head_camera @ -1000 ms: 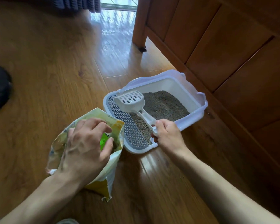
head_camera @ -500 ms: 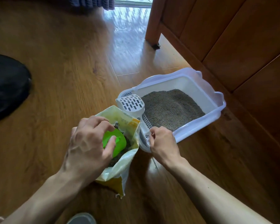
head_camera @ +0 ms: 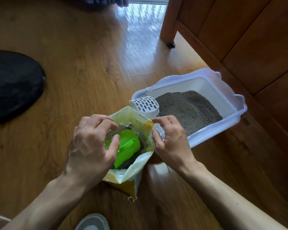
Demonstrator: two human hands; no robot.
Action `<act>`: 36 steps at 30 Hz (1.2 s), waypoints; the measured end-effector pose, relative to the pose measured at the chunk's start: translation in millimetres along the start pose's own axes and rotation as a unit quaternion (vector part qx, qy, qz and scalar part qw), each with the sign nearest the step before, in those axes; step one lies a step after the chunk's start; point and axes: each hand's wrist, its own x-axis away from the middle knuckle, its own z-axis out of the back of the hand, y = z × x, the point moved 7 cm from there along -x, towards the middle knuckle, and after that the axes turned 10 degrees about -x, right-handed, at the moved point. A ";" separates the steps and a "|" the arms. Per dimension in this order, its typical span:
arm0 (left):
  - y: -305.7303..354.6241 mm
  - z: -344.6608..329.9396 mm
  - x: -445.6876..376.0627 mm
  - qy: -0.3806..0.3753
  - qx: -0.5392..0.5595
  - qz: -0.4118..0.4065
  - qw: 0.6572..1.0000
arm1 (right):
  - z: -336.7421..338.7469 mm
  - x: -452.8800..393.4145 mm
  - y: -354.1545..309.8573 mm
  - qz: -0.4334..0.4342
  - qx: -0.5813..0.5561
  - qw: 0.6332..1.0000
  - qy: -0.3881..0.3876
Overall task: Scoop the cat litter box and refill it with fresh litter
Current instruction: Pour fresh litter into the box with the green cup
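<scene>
I judge the step in hand to be taking a measure of fresh litter from the bag (head_camera: 140,165) for the litter box (head_camera: 229,100). My left hand (head_camera: 90,145) sits over the bag mouth, its fingers (head_camera: 114,144) curled on the green scoop (head_camera: 128,146), thumb on the near edge. My right hand (head_camera: 171,141) hovers at the bag's right rim, its fingers (head_camera: 161,121) apart and loosely bent, gripping nothing that I can confirm.

To do this well, I would have the right hand pinch the rim and hold the mouth wide, then drive the scoop down into the grains, lift it level and carry it the short way right to the box (which stands just beyond the right fingers, its corner touching the bag).

Materials: the bag is thin, crinkled film, yellow and white, and will slump if released. The scoop is smooth, rigid green plastic, rounded, with a moulded handle. The litter is fine, grey-brown, loose grain. The box is glossy pale lilac plastic with a lipped rim; a white slotted scoop (head_camera: 145,104) rests at its near-left end, beyond both hands.
</scene>
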 end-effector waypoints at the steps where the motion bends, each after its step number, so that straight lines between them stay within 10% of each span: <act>1: -3.5 1.0 0.7 0.002 -0.005 0.003 1.000 | -2.2 -0.1 -10.6 0.018 -0.019 1.000 0.004; 14: -57.8 4.1 29.6 -0.104 -0.078 0.180 0.975 | -77.0 18.8 -58.2 0.178 0.131 0.930 -0.293; 26: -59.7 1.5 34.4 -0.079 -0.046 0.151 0.984 | -64.8 18.2 -69.2 0.196 0.140 0.963 -0.120; 36: -58.1 -1.2 36.9 -0.077 -0.032 0.145 0.986 | -112.2 19.3 -95.3 0.214 0.235 0.921 -0.227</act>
